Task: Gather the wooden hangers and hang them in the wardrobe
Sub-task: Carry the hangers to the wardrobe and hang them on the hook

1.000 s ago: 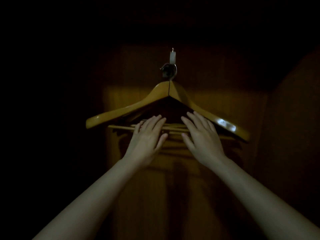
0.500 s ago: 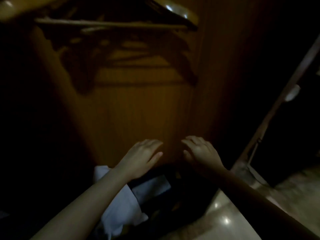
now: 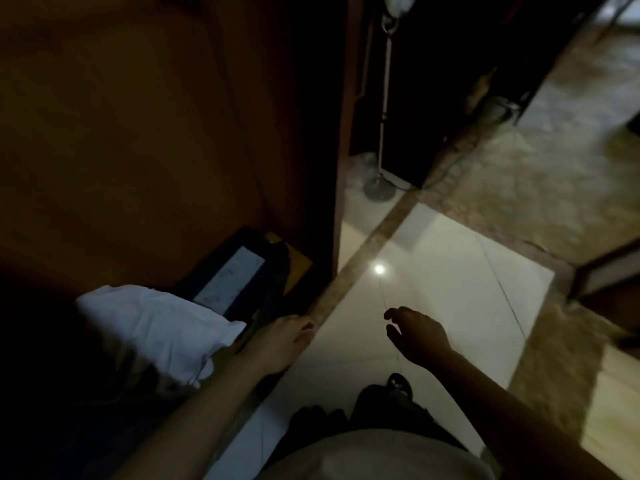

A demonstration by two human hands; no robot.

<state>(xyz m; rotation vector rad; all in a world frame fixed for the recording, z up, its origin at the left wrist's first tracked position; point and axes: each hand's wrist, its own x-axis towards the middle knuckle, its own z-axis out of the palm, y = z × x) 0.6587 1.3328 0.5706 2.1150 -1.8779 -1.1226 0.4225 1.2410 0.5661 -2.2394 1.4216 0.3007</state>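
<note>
Both hands are hanging empty in the head view, and I am reading the 2 of them as relaxed. The left hand (image 3: 280, 344) is hovering with its fingers loosely bent, just above the brown border strip (image 3: 365, 251) that is running across the floor. The right hand (image 3: 420, 336) is hovering over the glossy white tile (image 3: 450, 289), thumb and fingers curved and apart, gripping nothing. The 2 hands are sitting well apart from each other.

I am seeing the wardrobe (image 3: 138, 133) filling the left half of the view, its wooden inner panel dim and its side wall ending near the tile. Where the wooden hangers are I cannot tell from this angle.

On the wardrobe bottom a white cloth bundle (image 3: 156, 327) is lying near the left forearm. Beyond it a dark flat item with a pale strip (image 3: 235, 282) is lying, with something yellow (image 3: 299, 268) just beside it.

Past the wardrobe side a lamp stand (image 3: 379, 192) is standing on the floor, and 1 bright light spot (image 3: 379, 269) is glinting on the tile. At the bottom edge I am looking down on the person's dark trousers (image 3: 381, 407).
</note>
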